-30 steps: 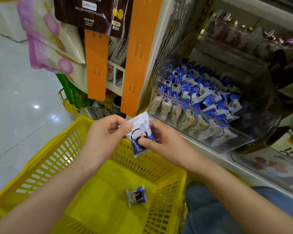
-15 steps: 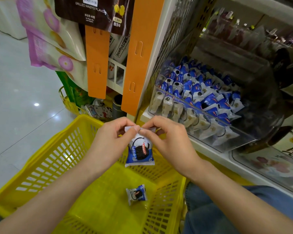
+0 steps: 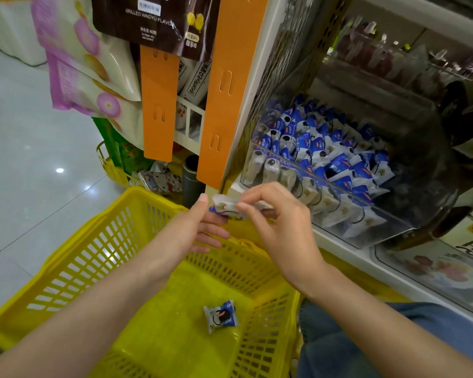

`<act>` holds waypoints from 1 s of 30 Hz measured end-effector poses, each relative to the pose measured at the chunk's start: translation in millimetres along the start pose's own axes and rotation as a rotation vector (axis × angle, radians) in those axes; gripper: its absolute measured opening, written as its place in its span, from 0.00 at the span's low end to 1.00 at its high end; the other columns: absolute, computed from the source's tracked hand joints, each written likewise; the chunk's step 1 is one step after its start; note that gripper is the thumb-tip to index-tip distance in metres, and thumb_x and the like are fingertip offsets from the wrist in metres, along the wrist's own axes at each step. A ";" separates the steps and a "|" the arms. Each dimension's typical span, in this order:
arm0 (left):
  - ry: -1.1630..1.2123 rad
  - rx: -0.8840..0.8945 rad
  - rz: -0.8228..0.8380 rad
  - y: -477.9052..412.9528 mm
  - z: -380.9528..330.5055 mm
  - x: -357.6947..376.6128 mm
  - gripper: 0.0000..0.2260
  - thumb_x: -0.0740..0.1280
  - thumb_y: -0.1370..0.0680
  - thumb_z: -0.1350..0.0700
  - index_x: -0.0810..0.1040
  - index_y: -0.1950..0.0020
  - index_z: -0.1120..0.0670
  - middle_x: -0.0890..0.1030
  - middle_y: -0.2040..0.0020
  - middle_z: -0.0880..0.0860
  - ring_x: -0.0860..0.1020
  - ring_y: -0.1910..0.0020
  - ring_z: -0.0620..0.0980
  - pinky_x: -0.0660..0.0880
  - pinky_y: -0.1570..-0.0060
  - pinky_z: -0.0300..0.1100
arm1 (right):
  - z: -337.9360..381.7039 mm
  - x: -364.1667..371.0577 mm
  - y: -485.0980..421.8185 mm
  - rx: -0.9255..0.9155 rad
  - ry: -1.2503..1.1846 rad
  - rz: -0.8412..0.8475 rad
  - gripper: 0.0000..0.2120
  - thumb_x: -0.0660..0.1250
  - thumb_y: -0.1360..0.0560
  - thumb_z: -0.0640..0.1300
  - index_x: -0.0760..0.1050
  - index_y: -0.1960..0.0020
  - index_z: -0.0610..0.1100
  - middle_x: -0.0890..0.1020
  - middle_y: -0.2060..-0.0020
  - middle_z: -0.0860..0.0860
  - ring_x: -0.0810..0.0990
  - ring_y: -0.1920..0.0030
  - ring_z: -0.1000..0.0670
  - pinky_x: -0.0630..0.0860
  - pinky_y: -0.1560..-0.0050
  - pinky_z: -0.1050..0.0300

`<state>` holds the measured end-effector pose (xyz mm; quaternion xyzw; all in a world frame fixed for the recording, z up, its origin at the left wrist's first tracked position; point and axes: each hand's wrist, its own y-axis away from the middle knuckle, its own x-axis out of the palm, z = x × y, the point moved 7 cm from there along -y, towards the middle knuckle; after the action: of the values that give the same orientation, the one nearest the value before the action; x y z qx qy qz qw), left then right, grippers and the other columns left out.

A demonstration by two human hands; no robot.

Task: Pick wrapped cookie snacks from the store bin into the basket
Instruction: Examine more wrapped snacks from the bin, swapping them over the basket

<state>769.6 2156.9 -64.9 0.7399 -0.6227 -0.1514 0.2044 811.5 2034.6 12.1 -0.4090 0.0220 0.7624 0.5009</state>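
done: one wrapped snack (image 3: 221, 316) lies on basket (image 3: 66, 257) floor near right wall | now: second snack (image 3: 225, 207) above far rim, right hand (image 3: 279, 222) pinches it, left hand (image 3: 200, 227) thumb and near-straight fingers nip its end | todo: drop it; bin (image 3: 426, 222) looks full

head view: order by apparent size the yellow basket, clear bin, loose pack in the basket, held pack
1. yellow basket, also nearest the camera
2. clear bin
3. loose pack and held pack: about alike; the held one is partly hidden, so unranked
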 end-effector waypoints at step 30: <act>-0.363 0.606 -0.136 14.7 -22.8 0.6 0.13 0.68 0.26 0.55 0.69 0.48 0.39 0.76 0.47 0.40 0.77 0.52 0.37 0.77 0.53 0.37 | -25.8 33.9 8.0 0.533 -0.505 0.255 0.12 0.63 0.23 0.40 0.68 0.47 0.31 0.80 0.53 0.43 0.81 0.59 0.52 0.80 0.58 0.55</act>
<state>768.0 2156.8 -37.8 0.7677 -0.6150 -0.1022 -0.1485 815.3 2044.5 -30.0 -0.0583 0.1460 0.8629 0.4803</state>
